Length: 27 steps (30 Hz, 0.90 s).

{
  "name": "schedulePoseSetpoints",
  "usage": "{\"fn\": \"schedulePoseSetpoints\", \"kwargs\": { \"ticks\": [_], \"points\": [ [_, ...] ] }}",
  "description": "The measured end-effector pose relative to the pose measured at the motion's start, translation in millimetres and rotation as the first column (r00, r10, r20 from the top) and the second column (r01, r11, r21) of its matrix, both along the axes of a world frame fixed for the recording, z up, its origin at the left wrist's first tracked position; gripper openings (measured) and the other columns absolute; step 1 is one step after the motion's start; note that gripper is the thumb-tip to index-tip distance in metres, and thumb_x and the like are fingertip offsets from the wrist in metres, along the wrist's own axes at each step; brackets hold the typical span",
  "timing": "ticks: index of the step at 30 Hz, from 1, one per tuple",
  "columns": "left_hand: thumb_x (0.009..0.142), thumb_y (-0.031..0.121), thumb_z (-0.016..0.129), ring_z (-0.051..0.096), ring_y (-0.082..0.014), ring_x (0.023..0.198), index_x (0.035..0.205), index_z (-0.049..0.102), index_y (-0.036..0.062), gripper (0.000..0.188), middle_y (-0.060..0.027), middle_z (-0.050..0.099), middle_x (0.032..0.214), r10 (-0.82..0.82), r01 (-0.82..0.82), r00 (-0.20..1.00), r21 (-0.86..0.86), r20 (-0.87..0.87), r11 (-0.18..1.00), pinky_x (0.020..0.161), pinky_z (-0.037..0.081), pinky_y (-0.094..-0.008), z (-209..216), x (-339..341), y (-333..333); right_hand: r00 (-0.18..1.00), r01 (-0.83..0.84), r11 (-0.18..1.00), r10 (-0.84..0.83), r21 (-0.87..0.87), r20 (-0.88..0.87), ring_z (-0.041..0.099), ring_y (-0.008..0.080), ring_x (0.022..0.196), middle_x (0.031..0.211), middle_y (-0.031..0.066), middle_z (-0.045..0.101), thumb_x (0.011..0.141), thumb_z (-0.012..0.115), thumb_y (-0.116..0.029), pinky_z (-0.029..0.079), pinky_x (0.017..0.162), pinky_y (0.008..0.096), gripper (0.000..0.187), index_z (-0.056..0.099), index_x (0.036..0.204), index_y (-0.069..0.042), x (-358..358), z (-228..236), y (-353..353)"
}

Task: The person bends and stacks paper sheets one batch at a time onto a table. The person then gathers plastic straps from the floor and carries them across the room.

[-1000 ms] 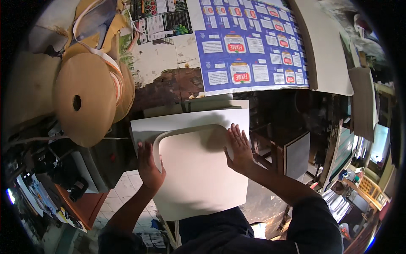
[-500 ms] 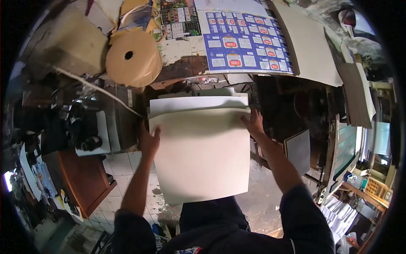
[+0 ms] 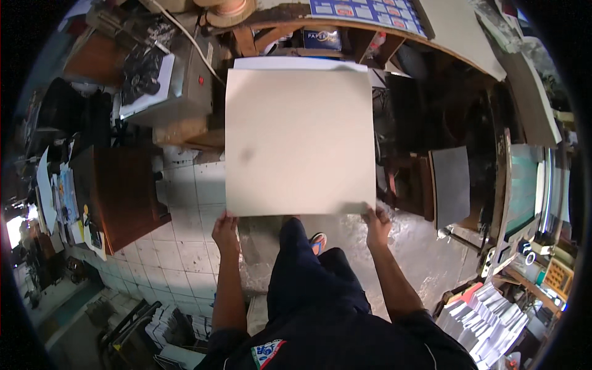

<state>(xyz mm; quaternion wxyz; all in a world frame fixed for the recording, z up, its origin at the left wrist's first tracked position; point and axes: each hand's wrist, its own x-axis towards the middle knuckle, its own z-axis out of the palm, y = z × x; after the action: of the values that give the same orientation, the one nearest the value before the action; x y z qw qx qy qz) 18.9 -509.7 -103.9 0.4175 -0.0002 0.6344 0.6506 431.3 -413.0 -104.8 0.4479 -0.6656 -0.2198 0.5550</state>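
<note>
A large cream paperboard sheet (image 3: 300,135) lies roughly level in front of me, with a white sheet (image 3: 296,63) showing past its far edge. My left hand (image 3: 227,233) grips the near left corner of the cream sheet, its fingertips hidden under the edge. At the near right corner my right hand (image 3: 378,227) is closed on the same sheet, thumb toward the top side. What carries the sheets from below is hidden by them.
Beyond the sheets runs a wooden bench (image 3: 277,18) with blue printed sheets (image 3: 370,11) on it. A grey metal box (image 3: 194,77) stands left, a grey board (image 3: 451,185) right. Stacked papers (image 3: 484,324) lie at lower right; a brown cabinet (image 3: 123,191) stands at left.
Both hands have moved from the far side of the cream sheet to its near corners. The sheet now lies farther out, covering most of the white one, and my view has tilted nearer.
</note>
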Motion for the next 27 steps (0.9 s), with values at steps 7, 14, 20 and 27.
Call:
{"fn": "schedulePoseSetpoints", "kwargs": {
  "ticks": [7,14,20,27],
  "points": [
    [0.091,0.015,0.067,0.063,-0.0234,0.102,0.105,0.065,-0.0047,0.024,-0.0147,0.064,0.111,-0.09,0.082,0.87,-0.038,-0.484,0.996,0.095,0.052,-0.0365,25,27,8,0.979,-0.127,0.942,0.07,0.312,0.19,0.061,0.0154,0.095,0.103,0.0092,0.063,0.097,0.059,-0.019,0.056,0.084,0.0348,0.028,0.059,0.108,0.006,-13,35,-13],
    [0.081,0.038,0.076,0.058,-0.0285,0.105,0.113,0.062,-0.001,0.053,-0.0175,0.061,0.112,-0.266,-0.046,0.328,-0.297,-0.906,0.954,0.091,0.045,-0.0471,-9,48,11,0.988,0.153,0.96,-0.147,0.236,-0.041,0.062,0.0133,0.08,0.094,0.0079,0.063,0.092,0.067,-0.018,0.057,0.075,0.0326,0.024,0.059,0.099,0.004,-3,-16,-7],
    [0.079,0.043,0.07,0.052,-0.0262,0.109,0.117,0.062,0.0145,0.048,-0.0024,0.058,0.116,-0.323,0.402,-0.462,-0.52,-0.826,0.754,0.101,0.033,-0.0483,2,118,35,0.981,0.172,0.965,-0.15,0.197,-0.121,0.061,0.0148,0.076,0.09,0.0079,0.063,0.089,0.071,-0.018,0.057,0.074,0.0342,0.029,0.057,0.103,0.004,-8,4,-2],
    [0.079,0.03,0.071,0.055,-0.014,0.098,0.106,0.066,0.0161,0.031,0.005,0.061,0.107,-0.061,0.499,-0.533,-0.372,-0.844,0.783,0.099,0.033,-0.0464,57,109,71,0.102,-0.717,0.697,0.071,0.024,0.992,0.028,0.0362,0.139,0.148,0.0153,0.036,0.074,0.078,-0.043,0.016,0.111,0.0615,0.084,0.039,0.143,-0.015,-58,76,-6]
  ]
}}
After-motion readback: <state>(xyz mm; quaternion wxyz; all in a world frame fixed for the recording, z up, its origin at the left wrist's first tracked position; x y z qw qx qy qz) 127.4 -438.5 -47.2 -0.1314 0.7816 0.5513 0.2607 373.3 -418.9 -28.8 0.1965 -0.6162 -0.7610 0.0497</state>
